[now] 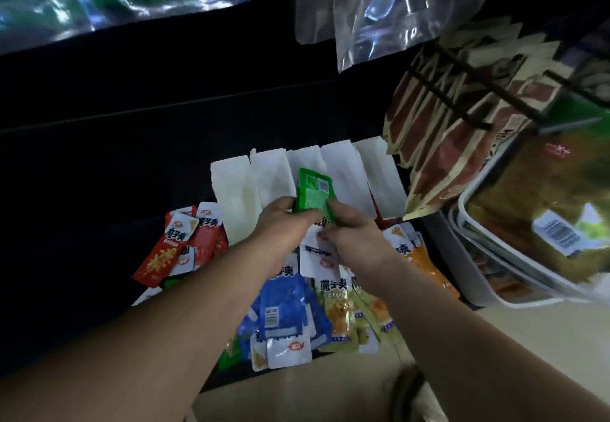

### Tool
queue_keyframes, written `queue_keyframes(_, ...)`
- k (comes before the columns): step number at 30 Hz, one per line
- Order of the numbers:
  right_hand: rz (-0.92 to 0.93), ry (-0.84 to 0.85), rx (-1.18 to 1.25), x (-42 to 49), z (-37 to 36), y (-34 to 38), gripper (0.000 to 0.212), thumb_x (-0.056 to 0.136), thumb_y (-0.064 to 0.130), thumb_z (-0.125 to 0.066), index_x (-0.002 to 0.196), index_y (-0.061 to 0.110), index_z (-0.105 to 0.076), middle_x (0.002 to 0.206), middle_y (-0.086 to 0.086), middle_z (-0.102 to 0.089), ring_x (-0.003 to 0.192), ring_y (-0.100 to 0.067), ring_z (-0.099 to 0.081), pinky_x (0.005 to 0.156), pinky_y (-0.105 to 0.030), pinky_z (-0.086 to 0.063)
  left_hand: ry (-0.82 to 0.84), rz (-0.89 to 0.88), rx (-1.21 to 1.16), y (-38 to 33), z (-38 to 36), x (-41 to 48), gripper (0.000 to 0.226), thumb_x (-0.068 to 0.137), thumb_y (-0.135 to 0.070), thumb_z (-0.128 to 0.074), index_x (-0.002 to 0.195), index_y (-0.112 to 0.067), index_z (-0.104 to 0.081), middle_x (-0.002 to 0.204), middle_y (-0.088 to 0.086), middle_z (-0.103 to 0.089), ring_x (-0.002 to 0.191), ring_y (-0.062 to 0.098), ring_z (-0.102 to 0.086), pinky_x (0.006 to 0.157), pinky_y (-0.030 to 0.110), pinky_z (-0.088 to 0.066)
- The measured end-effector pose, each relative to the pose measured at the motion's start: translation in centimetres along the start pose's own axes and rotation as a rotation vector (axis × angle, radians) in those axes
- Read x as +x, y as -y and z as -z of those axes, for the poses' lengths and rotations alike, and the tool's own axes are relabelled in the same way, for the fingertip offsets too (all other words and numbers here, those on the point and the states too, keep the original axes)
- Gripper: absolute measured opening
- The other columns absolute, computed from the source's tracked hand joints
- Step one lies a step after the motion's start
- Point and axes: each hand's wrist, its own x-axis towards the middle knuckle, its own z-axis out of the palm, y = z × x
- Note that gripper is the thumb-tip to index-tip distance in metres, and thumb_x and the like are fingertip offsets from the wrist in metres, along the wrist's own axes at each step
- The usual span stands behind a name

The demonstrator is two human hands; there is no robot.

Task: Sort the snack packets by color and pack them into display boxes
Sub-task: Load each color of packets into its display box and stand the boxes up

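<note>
A small stack of green snack packets (313,194) stands upright above the pile, held from both sides. My left hand (284,220) grips its left edge and my right hand (350,233) pinches its lower right edge. Below them lie loose packets: red ones (168,253) at the left, blue ones (287,309) in the middle, yellow ones (343,312) and orange ones (425,266) to the right. Behind the hands stands a row of white display boxes (231,190), side by side.
Brown and cream bags (439,144) hang on a black rack at the right. A clear tub (488,240) holds a large olive bag (541,204). Clear plastic bags (379,9) hang overhead. The surface around the pile is dark.
</note>
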Motion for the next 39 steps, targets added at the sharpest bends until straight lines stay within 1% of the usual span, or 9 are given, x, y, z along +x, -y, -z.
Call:
queue_keyframes(3,-0.001,0.027,-0.084,0.7,0.1,0.2,0.039,0.100,-0.006,-0.049,0.100,0.027,-0.070,0.075,-0.002,-0.063,0.073,-0.018,-0.058,0.063,-0.033,-0.047,0.029,0.082,-0.081,0.9,0.0,0.8,0.031,0.088,-0.029,-0.080,0.116,-0.020,-0.072,0.100,0.002,-0.078,0.088,0.021,-0.075,0.071,0.035,-0.062)
queue_keyframes(5,0.036,0.013,-0.147,1.0,0.2,0.4,0.033,0.100,-0.005,-0.050,0.102,0.021,-0.069,0.067,-0.002,-0.062,0.063,-0.018,-0.056,0.058,-0.031,-0.045,0.022,0.108,-0.195,1.1,0.4,1.0,0.023,0.089,-0.023,-0.080,0.109,-0.012,-0.074,0.099,0.010,-0.079,0.084,0.026,-0.076,0.074,0.035,-0.064)
queue_keyframes(9,0.121,-0.067,-0.271,1.1,0.1,0.6,0.023,0.103,0.007,-0.057,0.119,0.016,-0.070,0.084,-0.004,-0.066,0.072,-0.022,-0.061,0.068,-0.033,-0.051,0.027,0.120,-0.308,1.6,1.1,0.8,0.015,0.098,-0.018,-0.070,0.108,-0.008,-0.072,0.102,0.015,-0.078,0.084,0.030,-0.078,0.081,0.041,-0.064)
queue_keyframes(13,0.104,-0.128,-0.227,0.4,0.8,0.3,0.018,0.106,0.018,-0.054,0.110,0.026,-0.069,0.103,0.001,-0.069,0.099,-0.029,-0.069,0.092,-0.045,-0.060,-0.028,0.124,-0.253,2.0,1.9,0.1,0.019,0.102,-0.004,-0.052,0.111,-0.009,-0.068,0.105,0.017,-0.074,0.087,0.034,-0.077,0.069,0.035,-0.065)
queue_keyframes(16,0.132,-0.257,-0.339,-0.8,1.3,-0.1,0.021,0.106,0.019,-0.047,0.109,0.026,-0.066,0.103,-0.012,-0.069,0.082,-0.029,-0.066,0.066,-0.038,-0.056,-0.072,0.121,-0.188,2.3,3.0,-0.7,0.029,0.099,0.005,-0.048,0.112,-0.012,-0.068,0.106,0.014,-0.074,0.085,0.027,-0.077,0.073,0.038,-0.065)
queue_keyframes(22,0.249,-0.455,-0.655,-4.0,-1.3,-0.6,0.025,0.098,0.022,-0.056,0.121,0.021,-0.065,0.122,-0.005,-0.057,0.092,-0.024,-0.058,0.084,-0.042,-0.053,-0.191,0.152,-0.126,5.5,5.3,-4.9,0.026,0.098,0.002,-0.053,0.097,-0.019,-0.068,0.097,0.008,-0.074,0.082,0.024,-0.075,0.066,0.036,-0.058)
queue_keyframes(28,0.148,-0.005,-0.736,-7.9,-11.1,-3.4,0.010,0.090,0.018,-0.059,0.091,0.024,-0.066,0.086,-0.002,-0.072,0.086,-0.028,-0.067,0.072,-0.035,-0.055,-0.360,0.129,0.060,12.8,8.8,-8.9,0.021,0.094,-0.010,-0.056,0.090,-0.019,-0.074,0.073,0.004,-0.073,0.065,0.022,-0.070,0.058,0.030,-0.056)
queue_keyframes(34,0.014,0.320,-0.628,-8.6,-20.4,-7.3,0.040,0.095,0.012,-0.057,0.132,0.024,-0.066,0.116,0.001,-0.069,0.096,-0.013,-0.065,0.076,-0.021,-0.052,-0.532,0.181,0.404,19.8,16.9,-10.3,0.030,0.086,-0.008,-0.062,0.113,-0.015,-0.073,0.122,0.016,-0.063,0.112,0.039,-0.060,0.083,0.039,-0.050)
queue_keyframes(39,0.195,0.273,-0.924,-8.0,-23.6,-9.8,0.047,0.096,0.018,-0.055,0.143,0.014,-0.055,0.156,-0.010,-0.045,0.146,-0.028,-0.037,0.117,-0.036,-0.036,-0.317,0.270,0.660,22.5,20.5,-8.1,0.071,0.091,-0.047,-0.065,0.155,-0.033,-0.037,0.169,0.007,-0.019,0.155,0.033,-0.015,0.121,0.046,-0.027)
